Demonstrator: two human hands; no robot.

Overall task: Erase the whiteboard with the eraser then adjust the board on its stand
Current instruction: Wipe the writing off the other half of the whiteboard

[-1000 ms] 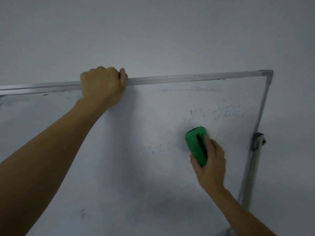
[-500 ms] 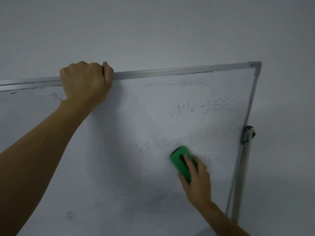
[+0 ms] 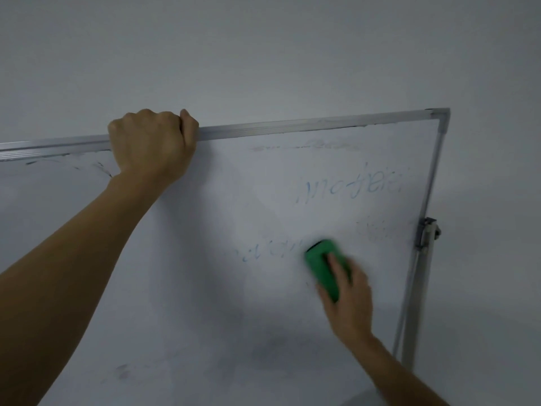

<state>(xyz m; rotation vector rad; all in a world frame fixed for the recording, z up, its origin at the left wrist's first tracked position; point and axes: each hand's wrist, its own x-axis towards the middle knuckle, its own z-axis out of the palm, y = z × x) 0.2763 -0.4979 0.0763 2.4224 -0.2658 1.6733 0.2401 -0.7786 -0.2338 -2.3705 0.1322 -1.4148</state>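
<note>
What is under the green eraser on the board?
The eraser lies against the whiteboard, at the right end of faint blue writing. Whatever marks lie beneath it are covered.

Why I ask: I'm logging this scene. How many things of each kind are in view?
hands: 2 (left hand, right hand)
whiteboard: 1
green eraser: 1
stand post: 1
total: 5
</note>
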